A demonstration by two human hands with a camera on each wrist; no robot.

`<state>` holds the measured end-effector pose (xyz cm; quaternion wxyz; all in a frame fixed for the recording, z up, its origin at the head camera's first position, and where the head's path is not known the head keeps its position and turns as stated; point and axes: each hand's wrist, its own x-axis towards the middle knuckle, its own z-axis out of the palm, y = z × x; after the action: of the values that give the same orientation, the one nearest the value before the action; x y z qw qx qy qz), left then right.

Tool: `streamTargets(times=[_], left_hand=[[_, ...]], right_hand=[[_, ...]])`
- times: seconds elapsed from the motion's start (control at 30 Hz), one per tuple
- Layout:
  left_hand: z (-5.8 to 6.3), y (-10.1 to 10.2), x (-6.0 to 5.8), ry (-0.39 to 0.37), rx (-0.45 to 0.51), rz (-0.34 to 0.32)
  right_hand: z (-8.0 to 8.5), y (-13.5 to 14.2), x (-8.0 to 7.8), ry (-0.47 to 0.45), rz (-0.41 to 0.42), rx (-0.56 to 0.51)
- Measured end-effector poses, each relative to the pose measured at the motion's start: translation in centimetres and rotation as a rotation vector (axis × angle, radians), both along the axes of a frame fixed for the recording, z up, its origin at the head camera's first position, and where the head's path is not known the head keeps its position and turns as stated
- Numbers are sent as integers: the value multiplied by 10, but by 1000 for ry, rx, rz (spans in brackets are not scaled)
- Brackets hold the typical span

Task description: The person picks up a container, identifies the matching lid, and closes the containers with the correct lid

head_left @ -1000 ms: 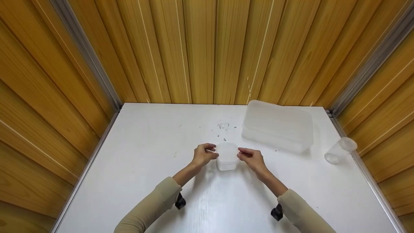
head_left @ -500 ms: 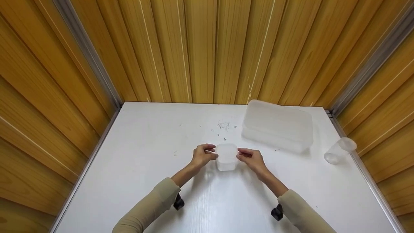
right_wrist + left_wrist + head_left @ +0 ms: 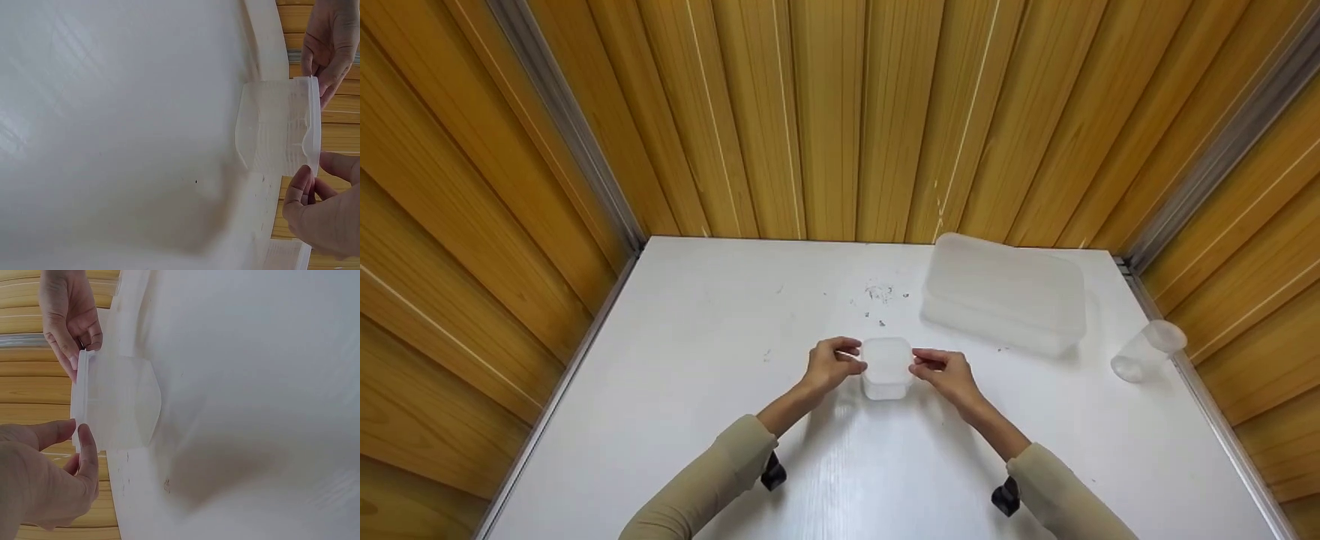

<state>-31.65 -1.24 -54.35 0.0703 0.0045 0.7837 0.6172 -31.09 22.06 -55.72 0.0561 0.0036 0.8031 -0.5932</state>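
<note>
A small, clear plastic food container (image 3: 886, 391) stands upright on the white table between both hands, with its pale lid (image 3: 886, 360) on top. My left hand (image 3: 829, 364) pinches the lid's left edge between thumb and fingers. On the opposite side, my right hand (image 3: 949, 372) pinches the lid's right edge the same way. In the left wrist view, the left thumb and a finger lie above and below the lid's rim (image 3: 81, 391). The right wrist view shows the container's see-through wall (image 3: 273, 126) and the right fingertips at a lid corner. No contents are distinguishable through the wall.
A large, frosted plastic box (image 3: 1003, 292) with a lid stands at the back right of the white table (image 3: 712, 315). Farther right, a clear cylindrical jar (image 3: 1147, 351) stands near the table's edge. Wood-patterned walls (image 3: 825, 120) enclose the back and sides. Dark specks mark the tabletop.
Both hands and the small container have shifted slightly toward the person. The pinching hold on the lid's edges stays the same, and the large box and jar have not moved.
</note>
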Motion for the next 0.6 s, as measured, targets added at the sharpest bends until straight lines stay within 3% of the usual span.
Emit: streamTargets(times=[0.27, 0.6], left_hand=[[3, 1, -1, 28, -18, -20], [11, 1, -6, 48, -166, -64]], right_hand=[[0, 1, 0, 16, 41, 7], [6, 3, -2, 57, 113, 8]])
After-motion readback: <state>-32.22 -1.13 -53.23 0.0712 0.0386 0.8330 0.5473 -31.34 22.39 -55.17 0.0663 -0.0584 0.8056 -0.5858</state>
